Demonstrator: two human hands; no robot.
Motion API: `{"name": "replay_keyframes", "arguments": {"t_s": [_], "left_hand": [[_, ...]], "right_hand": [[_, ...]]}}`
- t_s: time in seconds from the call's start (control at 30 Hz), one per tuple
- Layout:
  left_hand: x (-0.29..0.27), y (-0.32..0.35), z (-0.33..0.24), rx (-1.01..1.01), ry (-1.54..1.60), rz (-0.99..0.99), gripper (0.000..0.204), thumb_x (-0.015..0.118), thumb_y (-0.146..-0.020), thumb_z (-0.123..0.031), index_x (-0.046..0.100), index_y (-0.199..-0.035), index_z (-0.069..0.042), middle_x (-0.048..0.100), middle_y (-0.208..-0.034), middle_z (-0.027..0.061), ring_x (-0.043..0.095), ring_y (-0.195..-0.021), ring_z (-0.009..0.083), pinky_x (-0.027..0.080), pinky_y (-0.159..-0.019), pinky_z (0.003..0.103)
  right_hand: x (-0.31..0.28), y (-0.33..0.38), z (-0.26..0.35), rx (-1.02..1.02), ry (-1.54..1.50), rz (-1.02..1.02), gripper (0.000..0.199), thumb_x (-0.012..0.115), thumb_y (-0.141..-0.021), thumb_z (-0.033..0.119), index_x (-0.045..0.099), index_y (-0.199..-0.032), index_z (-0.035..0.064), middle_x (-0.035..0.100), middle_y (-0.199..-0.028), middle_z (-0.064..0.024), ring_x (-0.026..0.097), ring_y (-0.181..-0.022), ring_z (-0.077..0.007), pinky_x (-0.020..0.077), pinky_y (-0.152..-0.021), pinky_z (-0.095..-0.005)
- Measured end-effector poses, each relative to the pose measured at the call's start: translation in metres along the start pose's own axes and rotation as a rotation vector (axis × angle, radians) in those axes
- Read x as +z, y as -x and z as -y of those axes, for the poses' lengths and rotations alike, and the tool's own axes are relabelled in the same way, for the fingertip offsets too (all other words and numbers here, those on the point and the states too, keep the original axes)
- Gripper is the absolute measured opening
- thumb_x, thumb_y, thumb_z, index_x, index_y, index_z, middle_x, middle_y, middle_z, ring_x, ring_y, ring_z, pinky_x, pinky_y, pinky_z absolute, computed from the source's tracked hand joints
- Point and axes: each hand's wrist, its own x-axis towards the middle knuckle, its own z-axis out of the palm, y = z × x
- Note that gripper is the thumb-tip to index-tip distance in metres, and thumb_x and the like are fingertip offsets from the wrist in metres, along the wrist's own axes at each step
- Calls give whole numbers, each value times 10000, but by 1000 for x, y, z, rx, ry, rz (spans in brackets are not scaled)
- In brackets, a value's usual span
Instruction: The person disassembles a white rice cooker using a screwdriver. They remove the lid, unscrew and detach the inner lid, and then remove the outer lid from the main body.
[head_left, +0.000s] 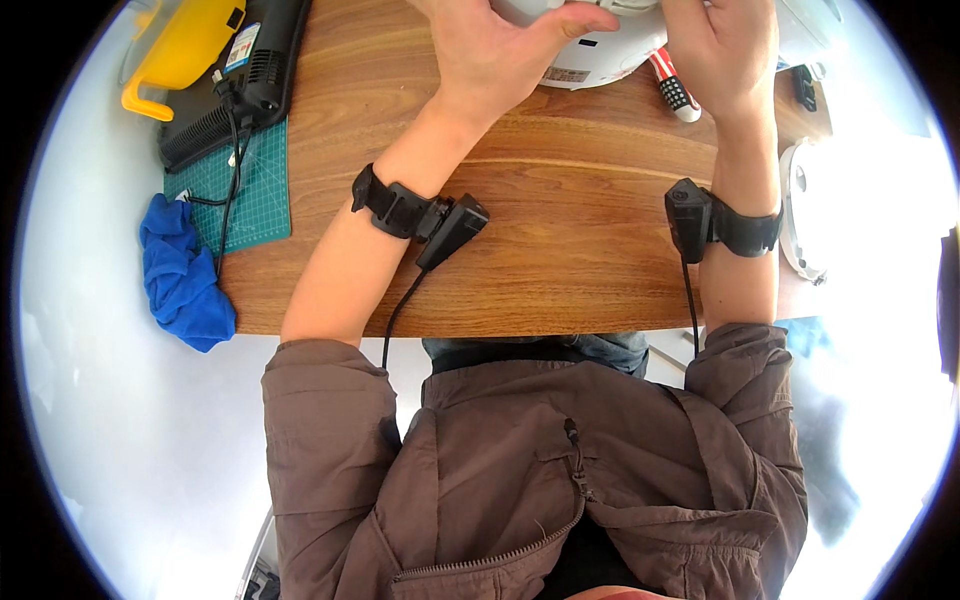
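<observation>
A rounded white appliance (600,68) with a small label stands at the far edge of the view, cut off by the top of the picture. My left hand (490,50) is on its left side, thumb stretched across the top of it; the other fingers run out of view. At the appliance's right side is my right hand (725,55), back of the hand up, its fingertips hidden or cut off. Between that hand and the appliance lies a tool handle (677,90) with red and white stripes and a black dotted part; its working end is hidden.
A black device (240,95) with cables sits at left on a green cutting mat (265,205), with a yellow container (190,50) on it. A blue cloth (185,275) hangs at the table's left edge. At right are a white round part (797,210) and a small black object (804,88).
</observation>
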Motion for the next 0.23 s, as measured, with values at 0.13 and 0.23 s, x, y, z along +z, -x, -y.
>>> {"name": "replay_keyframes", "arguments": {"t_s": [0.13, 0.23], "left_hand": [[-1, -2, -6, 7, -23, 33, 1082, 832, -749, -660, 366, -1460, 9, 274, -1478, 195, 321, -1386, 347, 316, -1147, 491], [0, -1, 1, 45, 13, 18, 1088, 816, -774, -657, 340, -1497, 3, 280, -1472, 196, 322, -1385, 346, 289, -1165, 485]], "right_hand": [[-5, -3, 4, -44, 89, 29, 180, 609, -980, 163, 602, -835, 55, 549, -766, -81, 546, -768, -295, 374, -824, -384], [-6, -4, 6, -85, 132, 37, 180, 626, -976, 177, 611, -843, 56, 543, -759, -78, 540, -757, -291, 371, -814, -380]]}}
